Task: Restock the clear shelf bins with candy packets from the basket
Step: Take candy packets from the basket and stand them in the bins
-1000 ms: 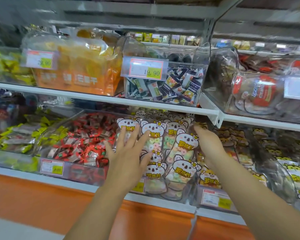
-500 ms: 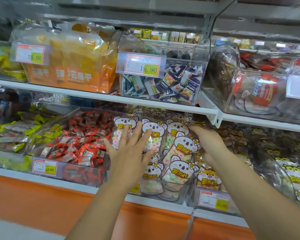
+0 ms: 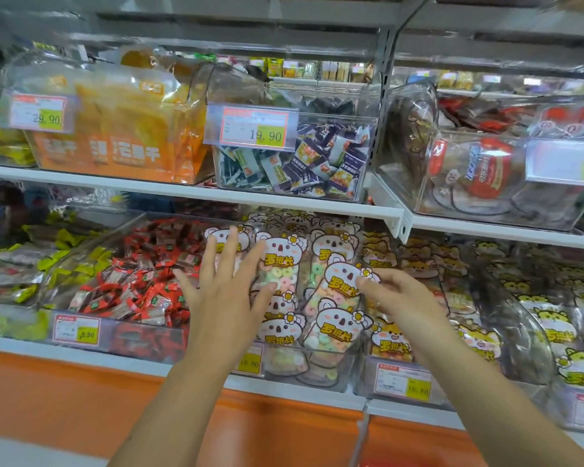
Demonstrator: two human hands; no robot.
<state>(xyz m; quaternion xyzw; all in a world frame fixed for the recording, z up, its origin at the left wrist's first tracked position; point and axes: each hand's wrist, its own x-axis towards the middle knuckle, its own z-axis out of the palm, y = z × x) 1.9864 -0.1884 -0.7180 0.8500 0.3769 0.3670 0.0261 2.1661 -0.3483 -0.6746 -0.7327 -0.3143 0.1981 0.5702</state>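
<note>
The koala-print ring-candy packets [image 3: 338, 288] are stacked in a clear bin [image 3: 317, 369] on the lower shelf [image 3: 115, 358], between red-wrapped sweets [image 3: 139, 281] and tiger-print packets [image 3: 388, 338]. The left hand [image 3: 223, 291] is spread flat over the leftmost packets. The right hand [image 3: 402, 298] is bent, fingers [image 3: 368, 283] on a front packet's edge; whether it is pinched cannot be told.

Bright even store light, glare on clear plastic, motion blur upper left, wide-angle edge bending

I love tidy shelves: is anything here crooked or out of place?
Yes: in the middle bin, one koala packet leans askew across the straighter ones, its top at the fingertips of the right hand.
</note>
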